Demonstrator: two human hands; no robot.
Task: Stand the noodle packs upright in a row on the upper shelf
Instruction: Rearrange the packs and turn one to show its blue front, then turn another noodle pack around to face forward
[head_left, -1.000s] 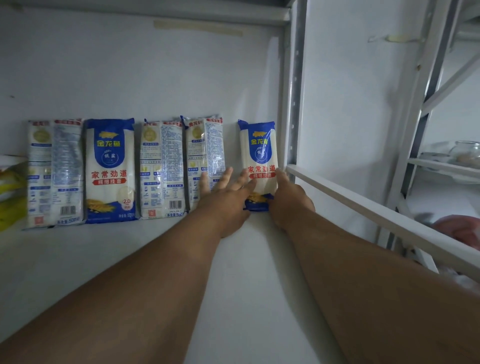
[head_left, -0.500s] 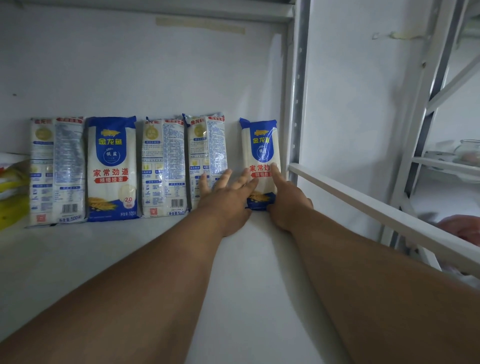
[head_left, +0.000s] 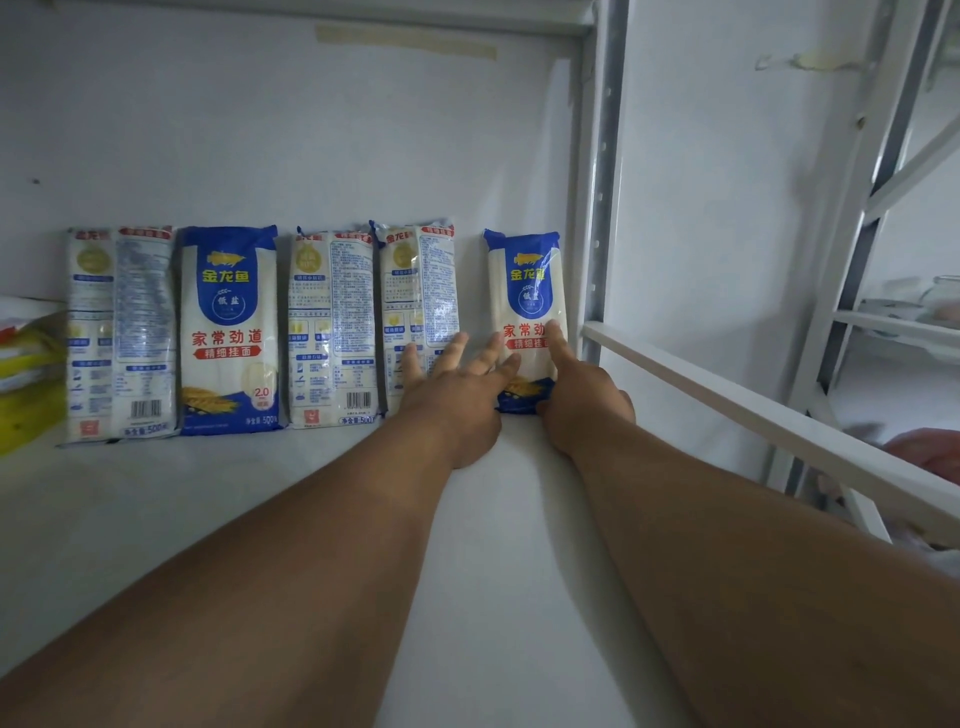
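five noodle packs upright on shelf (head_left: 156, 519); left hand (head_left: 457, 400) fingers spread, right hand (head_left: 582, 400) forefinger straight, both touching rightmost pack (head_left: 524, 291)

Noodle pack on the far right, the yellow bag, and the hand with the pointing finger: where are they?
Right noodle pack (head_left: 525, 291): head view, on its blue label.
Yellow bag (head_left: 21, 395): head view, on its visible front.
Right hand (head_left: 582, 400): head view, on its back.
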